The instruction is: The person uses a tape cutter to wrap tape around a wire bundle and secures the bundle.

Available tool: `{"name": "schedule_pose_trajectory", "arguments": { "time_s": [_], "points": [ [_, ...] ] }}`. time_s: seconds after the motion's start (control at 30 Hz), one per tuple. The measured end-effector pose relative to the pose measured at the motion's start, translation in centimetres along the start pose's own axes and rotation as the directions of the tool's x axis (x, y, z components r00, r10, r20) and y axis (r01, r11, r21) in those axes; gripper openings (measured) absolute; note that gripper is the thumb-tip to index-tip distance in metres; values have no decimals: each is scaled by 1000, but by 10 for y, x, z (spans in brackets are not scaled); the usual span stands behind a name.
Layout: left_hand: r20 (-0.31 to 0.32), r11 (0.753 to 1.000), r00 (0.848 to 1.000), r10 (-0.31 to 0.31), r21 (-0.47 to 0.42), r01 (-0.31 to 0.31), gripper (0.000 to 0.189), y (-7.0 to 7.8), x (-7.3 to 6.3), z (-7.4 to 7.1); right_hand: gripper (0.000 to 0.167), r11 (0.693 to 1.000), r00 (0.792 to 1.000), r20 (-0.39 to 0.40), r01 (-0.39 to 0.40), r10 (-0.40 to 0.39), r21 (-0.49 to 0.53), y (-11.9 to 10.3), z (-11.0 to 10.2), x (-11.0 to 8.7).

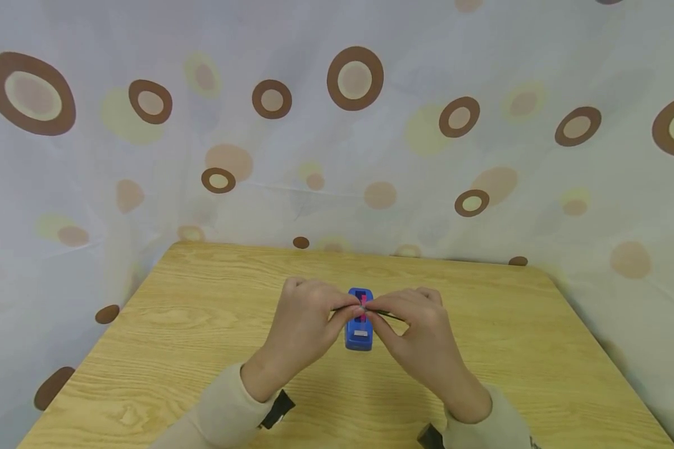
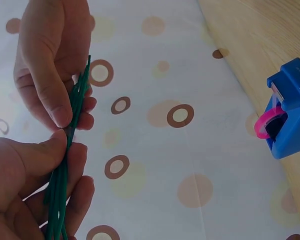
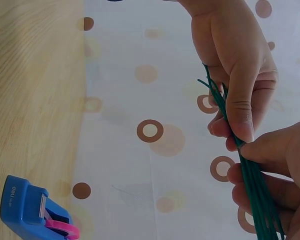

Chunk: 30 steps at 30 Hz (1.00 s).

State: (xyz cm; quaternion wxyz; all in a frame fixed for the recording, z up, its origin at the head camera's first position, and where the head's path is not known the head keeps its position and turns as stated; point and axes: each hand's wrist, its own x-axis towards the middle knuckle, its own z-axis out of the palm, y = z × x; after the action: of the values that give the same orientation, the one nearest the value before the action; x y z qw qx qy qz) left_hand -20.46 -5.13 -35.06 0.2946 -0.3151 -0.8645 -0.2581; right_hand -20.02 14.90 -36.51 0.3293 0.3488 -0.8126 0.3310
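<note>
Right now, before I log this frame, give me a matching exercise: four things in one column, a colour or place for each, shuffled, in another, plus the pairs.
1. Tape dispenser
2. Tape roll core
3. Thin strands
4. Patterned cloth

A. Pink
B. Behind the table
C. Held by the left hand and right hand
D. Blue, on the table

Pairs: 1-D, 2-A, 3-C, 4-B

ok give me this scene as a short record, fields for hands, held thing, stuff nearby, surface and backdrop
left hand: pinches the bundle
right hand: pinches the same bundle, thumb close to the left thumb
held thing: bundle of thin green strands
nearby: blue tape dispenser with pink tape roll
surface: wood-grain table
backdrop: pale cloth with ringed spots
</note>
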Motion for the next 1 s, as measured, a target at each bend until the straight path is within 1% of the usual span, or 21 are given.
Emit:
{"name": "schedule_pose_trajectory", "arguments": {
  "time_s": [0.03, 0.13, 0.23, 0.43, 0.63, 0.73, 0.87, 1.0],
  "points": [
    [-5, 1000, 1000, 8, 11, -8, 7, 0, 0, 0, 9, 1000, 1000, -1, 3, -3, -2, -1, 0, 0],
    [-16, 999, 999, 28, 45, -28, 8, -1, -1, 1, 19, 1000, 1000, 4, 1, -1, -6, -3, -1, 1],
    [-30, 997, 998, 49, 68, -47, 9, -2, -2, 2, 23, 1000, 1000, 5, 5, -5, -17, -5, -1, 2],
    [-66, 992, 993, 94, 95, -88, 12, -2, -3, 2, 23, 998, 1000, 20, 19, -17, -65, -7, -5, 3],
    [-87, 992, 991, 105, 79, -98, 12, -1, -4, 3, 22, 998, 998, 59, 13, -9, -65, -7, -7, 5],
    [-97, 993, 990, 104, 68, -98, 11, -1, -4, 5, 21, 999, 997, 80, -9, 13, -49, -6, -7, 4],
    [-100, 995, 991, 92, 45, -87, 10, -2, -5, 6, 20, 998, 993, 98, -62, 64, -30, -3, -5, 3],
    [-96, 998, 993, 69, 13, -68, 11, -4, -5, 9, 19, 989, 982, 130, -142, 134, 52, -2, -3, 2]
  ]
}}
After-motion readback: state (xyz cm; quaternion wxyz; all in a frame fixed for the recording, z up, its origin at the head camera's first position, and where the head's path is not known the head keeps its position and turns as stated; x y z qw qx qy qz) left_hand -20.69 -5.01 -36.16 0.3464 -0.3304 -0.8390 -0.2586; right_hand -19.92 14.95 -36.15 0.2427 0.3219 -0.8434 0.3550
